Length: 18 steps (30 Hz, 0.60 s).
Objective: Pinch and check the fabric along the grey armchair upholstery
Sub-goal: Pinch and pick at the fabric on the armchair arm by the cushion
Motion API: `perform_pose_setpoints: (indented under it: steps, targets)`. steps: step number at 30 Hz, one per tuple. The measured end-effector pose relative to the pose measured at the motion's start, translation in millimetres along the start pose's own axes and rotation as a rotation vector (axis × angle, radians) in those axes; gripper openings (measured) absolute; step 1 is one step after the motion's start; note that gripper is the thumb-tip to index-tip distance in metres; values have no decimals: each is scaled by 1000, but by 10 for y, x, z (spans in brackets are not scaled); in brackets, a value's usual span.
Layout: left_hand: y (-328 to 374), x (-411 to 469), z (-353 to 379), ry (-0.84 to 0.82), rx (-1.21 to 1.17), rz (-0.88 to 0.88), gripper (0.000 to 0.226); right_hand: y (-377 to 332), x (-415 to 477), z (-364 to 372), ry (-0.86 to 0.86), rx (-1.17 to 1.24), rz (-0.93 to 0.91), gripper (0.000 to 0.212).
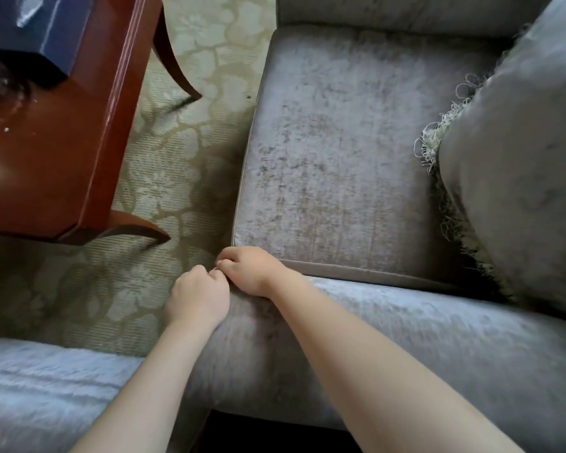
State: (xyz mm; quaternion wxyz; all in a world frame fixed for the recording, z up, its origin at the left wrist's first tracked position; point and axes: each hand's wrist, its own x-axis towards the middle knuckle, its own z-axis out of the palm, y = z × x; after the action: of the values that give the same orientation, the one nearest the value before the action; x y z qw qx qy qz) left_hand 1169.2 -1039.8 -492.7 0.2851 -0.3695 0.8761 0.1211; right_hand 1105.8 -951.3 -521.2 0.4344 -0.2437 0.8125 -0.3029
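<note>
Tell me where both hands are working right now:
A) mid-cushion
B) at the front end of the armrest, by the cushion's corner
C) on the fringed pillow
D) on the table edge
B: the left hand and right hand meet with curled fingers on the armrest at its front end, beside the cushion corner; the pillow lies untouched.

Mottled grey armchair [340,142], floral beige-green carpet [183,165], reddish-brown table [46,158], navy box [46,27].
</note>
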Motion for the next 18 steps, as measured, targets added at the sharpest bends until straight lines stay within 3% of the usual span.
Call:
perform_pose_setpoints:
  steps: [6,10,12,15,18]
  targets:
    - [50,28,-52,-31,142,121,36,481,-766,-212,130,-150,61,37]
    - [549,-153,-1,-2,274,25,43,1276,-1875,-502,352,-222,137,29]
    - [1135,-540,231,-27,303,173,50,1698,-2507,-667,477,-208,191,22]
    - [2134,-1355,792,-86,422,572,51,2329,-3399,-863,655,-210,442,13]
    - [2929,-2126,1383,-277,447,823,48,2766,-3909,-985,726,-163,661,8]
